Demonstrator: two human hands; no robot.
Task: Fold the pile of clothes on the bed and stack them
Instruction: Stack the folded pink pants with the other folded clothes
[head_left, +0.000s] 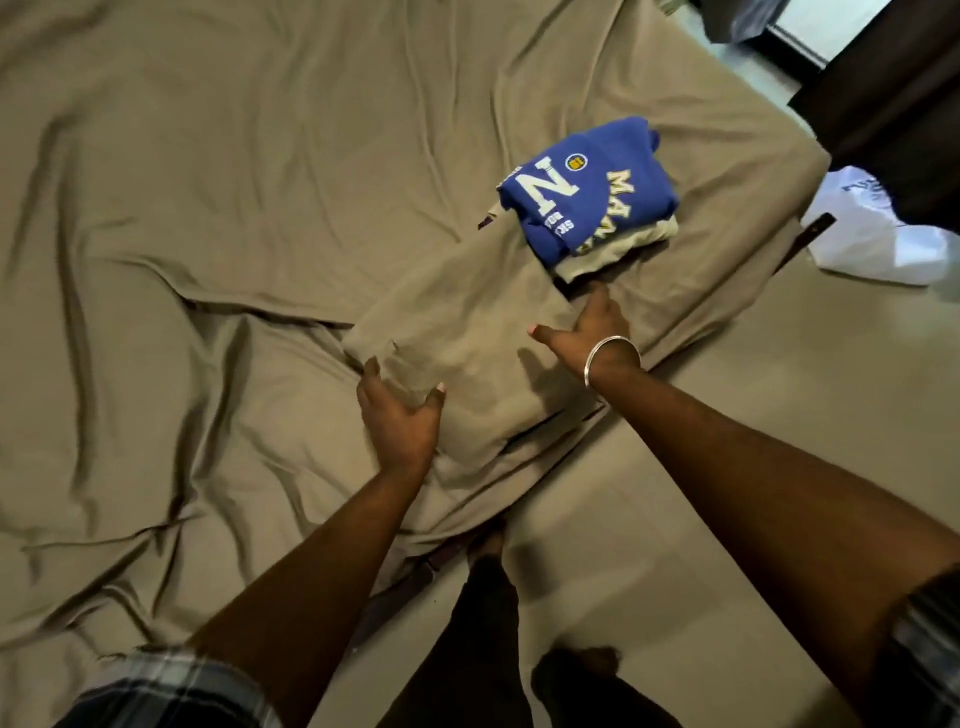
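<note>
A khaki garment lies partly folded near the bed's front right edge, almost the same colour as the sheet. My left hand rests flat on its near left end, fingers spread. My right hand, with a silver bangle at the wrist, lies flat on the garment's right side, fingers pointing at the stack. Just beyond it a folded blue shirt with white letters sits on top of a folded beige piece.
The bed is covered in a wrinkled khaki sheet. A white plastic bag lies on the floor to the right, next to dark furniture. My legs and feet stand at the bed's edge.
</note>
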